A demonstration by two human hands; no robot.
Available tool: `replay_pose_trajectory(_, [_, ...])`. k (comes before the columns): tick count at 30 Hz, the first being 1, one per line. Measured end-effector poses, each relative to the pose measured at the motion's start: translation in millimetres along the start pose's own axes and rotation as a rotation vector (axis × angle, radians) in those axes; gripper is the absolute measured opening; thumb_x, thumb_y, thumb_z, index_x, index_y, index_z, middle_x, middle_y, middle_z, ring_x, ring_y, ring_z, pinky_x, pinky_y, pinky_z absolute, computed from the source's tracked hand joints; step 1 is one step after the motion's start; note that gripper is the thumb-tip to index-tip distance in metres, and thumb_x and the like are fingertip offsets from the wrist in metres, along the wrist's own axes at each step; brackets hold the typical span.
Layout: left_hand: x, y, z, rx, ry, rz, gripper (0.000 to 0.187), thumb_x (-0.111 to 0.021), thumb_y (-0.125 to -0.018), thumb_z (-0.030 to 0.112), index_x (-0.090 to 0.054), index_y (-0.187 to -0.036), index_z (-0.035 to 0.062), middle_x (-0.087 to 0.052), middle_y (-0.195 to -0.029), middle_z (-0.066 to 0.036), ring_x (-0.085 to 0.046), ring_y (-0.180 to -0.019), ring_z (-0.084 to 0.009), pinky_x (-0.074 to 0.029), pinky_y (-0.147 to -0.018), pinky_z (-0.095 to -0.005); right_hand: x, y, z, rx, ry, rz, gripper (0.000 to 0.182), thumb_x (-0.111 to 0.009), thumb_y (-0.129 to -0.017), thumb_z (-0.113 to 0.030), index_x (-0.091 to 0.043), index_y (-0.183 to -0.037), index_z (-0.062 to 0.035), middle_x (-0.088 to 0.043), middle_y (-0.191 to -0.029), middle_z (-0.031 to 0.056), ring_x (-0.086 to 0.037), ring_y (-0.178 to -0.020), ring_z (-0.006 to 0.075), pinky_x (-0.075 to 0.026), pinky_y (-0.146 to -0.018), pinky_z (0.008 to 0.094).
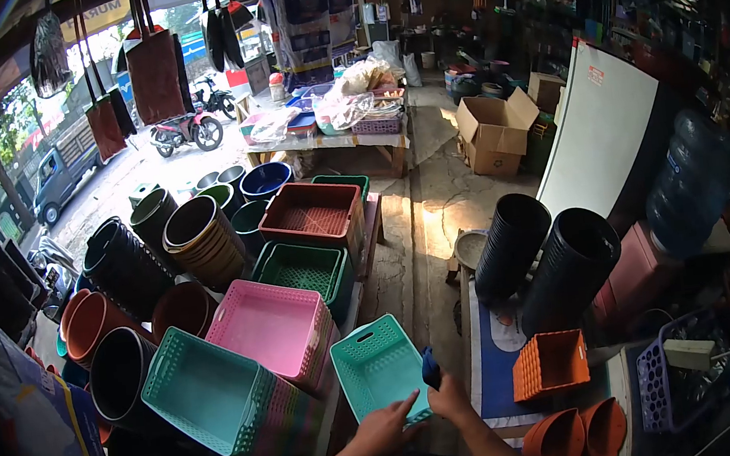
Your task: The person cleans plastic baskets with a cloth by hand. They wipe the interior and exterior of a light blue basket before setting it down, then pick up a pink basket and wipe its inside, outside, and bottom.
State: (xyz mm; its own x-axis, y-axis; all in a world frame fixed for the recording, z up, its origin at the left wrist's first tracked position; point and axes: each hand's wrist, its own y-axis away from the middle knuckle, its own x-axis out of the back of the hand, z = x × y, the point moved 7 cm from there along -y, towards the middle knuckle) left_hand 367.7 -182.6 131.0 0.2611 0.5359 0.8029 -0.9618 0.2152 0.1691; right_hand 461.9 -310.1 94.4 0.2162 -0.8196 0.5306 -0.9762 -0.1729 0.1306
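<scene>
A small turquoise plastic basket (pixel 377 360) with perforated sides is tilted in front of me, its open top facing up. My left hand (pixel 388 428) grips its near rim, thumb over the edge and the other fingers partly hidden below. At the basket's right side, my right hand (pixel 448 399) is closed around a dark blue cloth (pixel 431 367) that sticks up above the fist. To the left are a stack of larger turquoise baskets (pixel 199 388) and a stack of pink baskets (pixel 270 325).
Green baskets (pixel 298 269) and a brown basket (pixel 309 207) stand farther back, beside several stacked pots (pixel 196 232). On the right are tall black pot stacks (pixel 569 269), an orange woven basket (pixel 550 364) and orange pots (pixel 574 437). A cardboard box (pixel 494 139) sits on the floor ahead.
</scene>
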Motion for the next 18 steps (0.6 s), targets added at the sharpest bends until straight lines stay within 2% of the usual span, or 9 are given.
replay_pose_trajectory(1, [-14, -2, -9, -0.035, -0.027, -0.008, 0.053, -0.057, -0.089, 0.024, -0.044, -0.14, 0.0158, -0.064, -0.107, -0.02, -0.065, -0.083, -0.042, -0.052, -0.07, -0.0499, 5, 2, -11, 0.056, 0.039, 0.031, 0.038, -0.058, -0.078, -0.01, -0.06, -0.116, -0.0035, -0.066, -0.098, 0.0276, -0.061, -0.099, 0.0448, -0.049, -0.085, 0.0497])
replay_pose_trajectory(6, [-20, -13, -41, 0.004, 0.12, 0.161, 0.031, -0.053, -0.088, 0.014, -0.053, -0.119, 0.0087, -0.066, -0.096, -0.02, -0.064, -0.087, -0.0421, -0.051, -0.066, -0.051, 21, -4, -26, 0.154, -0.059, -0.015, 0.043, -0.058, -0.08, -0.011, -0.056, -0.121, 0.0006, -0.065, -0.098, 0.0293, -0.061, -0.099, 0.0452, -0.05, -0.083, 0.0489])
replay_pose_trajectory(8, [-3, -14, -57, 0.081, 0.356, 0.311, 0.025, -0.05, -0.092, 0.009, -0.054, -0.116, 0.0054, -0.066, -0.09, -0.021, -0.067, -0.081, -0.0356, -0.051, -0.065, -0.0458, 23, -1, -34, 0.163, -0.079, -0.065, 0.046, -0.059, -0.081, -0.012, -0.053, -0.125, 0.0016, -0.064, -0.102, 0.0301, -0.061, -0.1, 0.046, -0.05, -0.083, 0.0481])
replay_pose_trajectory(10, [-3, -22, -85, 0.125, 0.747, 0.459, 0.02, -0.049, -0.096, 0.01, -0.053, -0.115, 0.0024, -0.066, -0.088, -0.017, -0.065, -0.077, -0.026, -0.051, -0.065, -0.0396, 43, 19, -79, 0.576, -0.273, 0.104, 0.061, -0.065, -0.078, -0.018, -0.048, -0.134, 0.0006, -0.055, -0.124, 0.0323, -0.055, -0.114, 0.0468, -0.045, -0.094, 0.0489])
replay_pose_trajectory(11, [-2, -28, -93, 0.192, 1.011, 0.484, 0.02, -0.049, -0.098, 0.012, -0.053, -0.114, 0.0009, -0.065, -0.088, -0.014, -0.063, -0.075, -0.0204, -0.05, -0.065, -0.0362, 38, 21, -81, 0.562, -0.27, 0.099, 0.061, -0.065, -0.078, -0.018, -0.048, -0.134, 0.0006, -0.055, -0.124, 0.0323, -0.055, -0.114, 0.0468, -0.045, -0.094, 0.0489])
replay_pose_trajectory(13, [18, -33, -96, 0.14, 1.032, 0.577, 0.024, -0.047, -0.102, 0.022, -0.055, -0.11, 0.0002, -0.063, -0.091, -0.008, -0.057, -0.077, -0.011, -0.049, -0.064, -0.0284, 23, 37, -98, 0.751, 0.098, 0.148, 0.069, -0.068, -0.079, -0.027, -0.044, -0.141, -0.0088, -0.042, -0.141, 0.0291, -0.042, -0.13, 0.0449, -0.034, -0.107, 0.0502])
replay_pose_trajectory(14, [31, -33, -87, 0.135, 1.064, 0.567, 0.028, -0.045, -0.103, 0.026, -0.055, -0.109, 0.0011, -0.063, -0.09, -0.007, -0.056, -0.077, -0.0103, -0.049, -0.065, -0.0272, 21, 39, -100, 0.744, 0.103, 0.147, 0.069, -0.068, -0.079, -0.027, -0.044, -0.141, -0.0088, -0.042, -0.141, 0.0291, -0.042, -0.13, 0.0449, -0.034, -0.107, 0.0502])
replay_pose_trajectory(16, [36, -33, -83, 0.128, 1.097, 0.557, 0.032, -0.042, -0.104, 0.03, -0.056, -0.108, 0.0021, -0.062, -0.09, -0.005, -0.056, -0.078, -0.0096, -0.048, -0.065, -0.0261, -3, 41, -103, 0.775, 0.449, -0.066, 0.089, -0.073, -0.068, -0.035, -0.038, -0.146, -0.0103, -0.03, -0.15, 0.027, -0.03, -0.14, 0.0409, -0.025, -0.112, 0.0542])
replay_pose_trajectory(18, [40, -32, -82, 0.069, 1.129, 0.581, 0.039, -0.038, -0.105, 0.037, -0.056, -0.108, 0.0032, -0.06, -0.089, -0.004, -0.055, -0.078, -0.0092, -0.048, -0.067, -0.0251, -1, 33, -106, 0.707, 0.51, -0.072, 0.098, -0.074, -0.063, -0.038, -0.033, -0.148, -0.0113, -0.027, -0.152, 0.0259, -0.026, -0.142, 0.0402, -0.023, -0.113, 0.0539])
